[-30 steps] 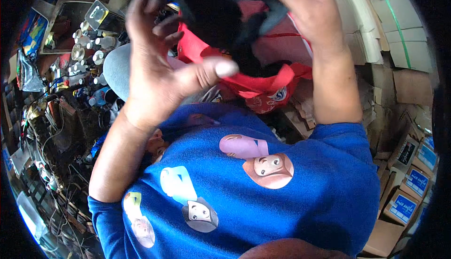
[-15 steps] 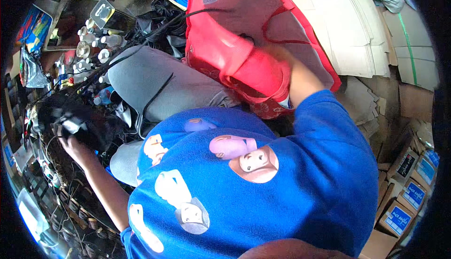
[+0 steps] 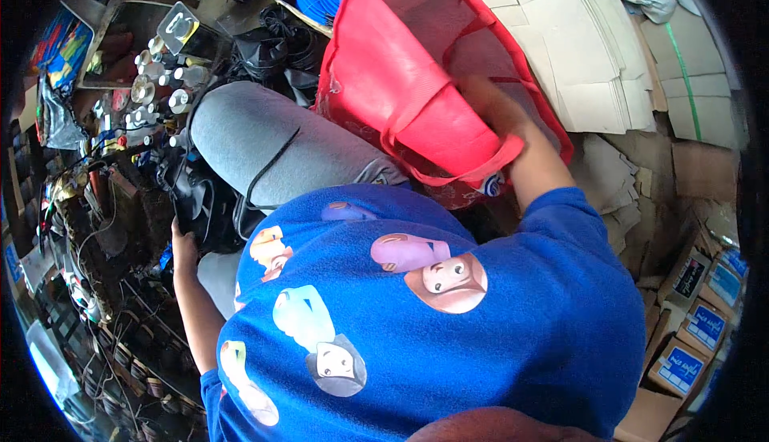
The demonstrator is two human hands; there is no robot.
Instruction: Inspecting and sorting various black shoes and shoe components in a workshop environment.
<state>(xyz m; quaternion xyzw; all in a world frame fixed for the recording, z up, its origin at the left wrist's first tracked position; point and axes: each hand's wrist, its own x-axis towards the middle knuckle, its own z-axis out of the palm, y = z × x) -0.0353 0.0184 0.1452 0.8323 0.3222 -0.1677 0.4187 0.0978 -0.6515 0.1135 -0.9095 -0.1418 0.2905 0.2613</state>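
Note:
A large red bag (image 3: 384, 65) leans, mouth open, against the far side of my lap. My right hand (image 3: 481, 101) reaches into it past the near rim; its fingers are hidden and smeared by motion. Over the near side of the bag hangs a red strap handle (image 3: 412, 109), its lower loop beside my right wrist. To the left of my grey-trousered leg, my left hand (image 3: 184, 246) is closed on the edge of a shiny black item (image 3: 210, 213), whose kind I cannot make out. A thin dark cord (image 3: 272, 168) lies over my thigh.
Left of my leg stand several small bottles with white caps (image 3: 178, 101) and a clear plastic tub (image 3: 178, 27). Black items (image 3: 264, 51) are heaped beyond my knee. Stacked flat cardboard (image 3: 569, 49) lies at the right, and blue-labelled boxes (image 3: 679, 368) at the lower right.
My left hand has come rightward to my leg with the black item. The bag's near side has unfolded and its handle shifted. A long dark cord no longer stretches across to the bag.

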